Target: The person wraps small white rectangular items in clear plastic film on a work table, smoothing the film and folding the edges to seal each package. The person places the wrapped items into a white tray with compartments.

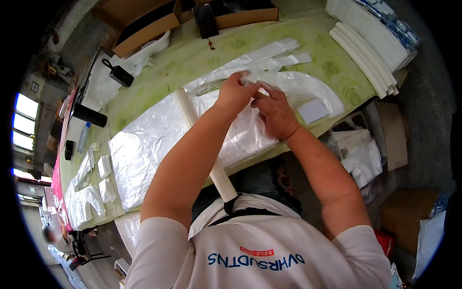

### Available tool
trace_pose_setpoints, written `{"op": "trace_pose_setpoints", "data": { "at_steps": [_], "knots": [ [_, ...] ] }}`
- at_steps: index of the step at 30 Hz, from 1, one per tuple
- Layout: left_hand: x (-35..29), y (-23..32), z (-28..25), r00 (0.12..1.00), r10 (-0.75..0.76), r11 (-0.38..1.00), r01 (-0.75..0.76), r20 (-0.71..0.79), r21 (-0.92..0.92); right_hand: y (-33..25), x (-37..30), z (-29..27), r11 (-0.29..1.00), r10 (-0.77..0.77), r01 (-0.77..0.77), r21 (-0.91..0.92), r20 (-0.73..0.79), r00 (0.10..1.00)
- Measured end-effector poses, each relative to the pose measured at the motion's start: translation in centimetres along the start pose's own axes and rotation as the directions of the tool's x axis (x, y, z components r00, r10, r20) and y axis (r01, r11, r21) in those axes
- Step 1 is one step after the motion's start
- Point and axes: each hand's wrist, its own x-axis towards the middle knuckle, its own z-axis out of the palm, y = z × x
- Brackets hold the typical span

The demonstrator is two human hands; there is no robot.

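My left hand [235, 92] and my right hand [275, 113] meet over the table, fingers bent and closed on a crumpled piece of clear plastic film [250, 77]. Motion blurs the fingertips and the film there. Beneath the hands spreads a stack of shiny clear plastic sheets [139, 149]. A cream-white tube [219, 179] lies slantwise across the sheets, passing under my left forearm, with its near end against my waist. A curved plastic strip [323, 87] and a small white card [312, 111] lie to the right of my right hand.
Open cardboard boxes [144, 26] and a black speaker-like box [120, 75] stand at the back. Several white tubes [361, 58] lie at the far right. Folded plastic pieces [86, 200] and a bottle [83, 138] are on the left. A bag of plastic [358, 156] hangs beside the right edge.
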Motion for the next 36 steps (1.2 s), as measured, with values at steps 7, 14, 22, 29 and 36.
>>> {"op": "trace_pose_setpoints", "data": {
  "at_steps": [7, 14, 22, 29, 36],
  "knots": [
    [-4.2, -0.4, -6.8, 0.952, -0.010, 0.880, -0.138, -0.307, -0.454, 1.5, 0.1, 1.1, 0.981, 0.193, -0.188, 0.043, -0.218, 0.957],
    [-17.3, -9.6, -20.0, 0.769, -0.161, 0.876, -0.176, -0.618, -0.448, 1.7, -0.1, 1.8, 0.970, 0.239, -0.242, 0.024, -0.261, 0.935],
    [-19.8, -18.0, -25.1, 0.638, -0.170, 0.968, 0.252, -0.751, -0.005, 2.0, 0.2, 1.9, 0.974, 0.208, -0.223, -0.042, -0.233, 0.950],
    [-17.6, -13.4, -15.0, 0.744, 0.554, 0.777, -0.302, -0.373, 0.552, -1.4, 0.5, -0.1, 0.996, 0.068, -0.080, -0.045, -0.225, 0.972],
    [-17.8, -14.4, -10.0, 0.918, 0.380, 0.656, -0.185, -0.109, 0.732, -15.9, -1.2, 0.7, 0.893, -0.023, -0.024, 0.449, 0.100, 0.995]
  ]
}}
